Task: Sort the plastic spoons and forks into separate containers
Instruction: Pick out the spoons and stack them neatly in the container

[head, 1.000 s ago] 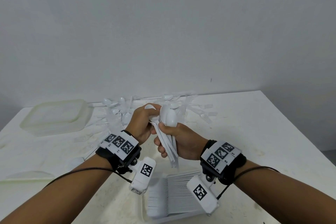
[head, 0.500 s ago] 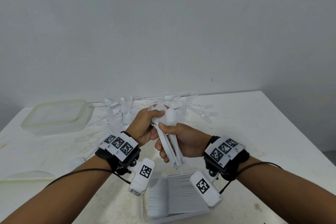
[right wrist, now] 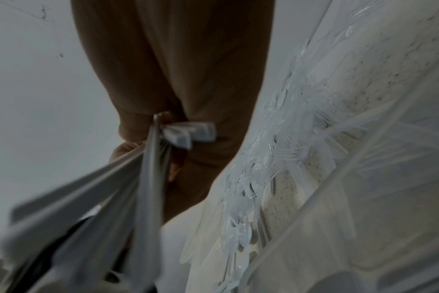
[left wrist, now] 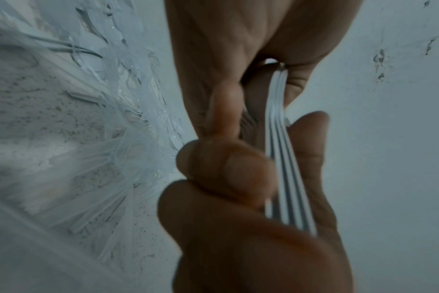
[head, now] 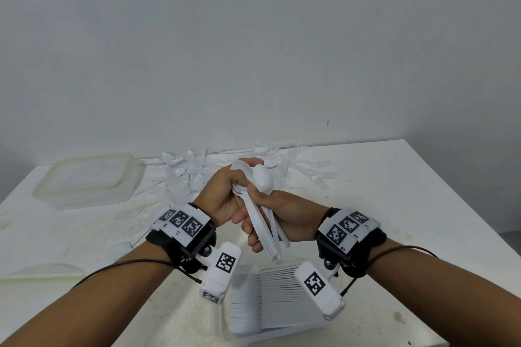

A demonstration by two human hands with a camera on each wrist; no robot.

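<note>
Both hands grip one bundle of spoons: left hand near the bowls, right hand around the handles. The handles are splayed, so loosening either grip could drop spoons onto the fork container.

You face a plain pale grey wall, bare apart from one small dark speck right of centre. A white table butts against it, top stained and speckled; its right edge drops to shadow. Light is soft, even.
</note>
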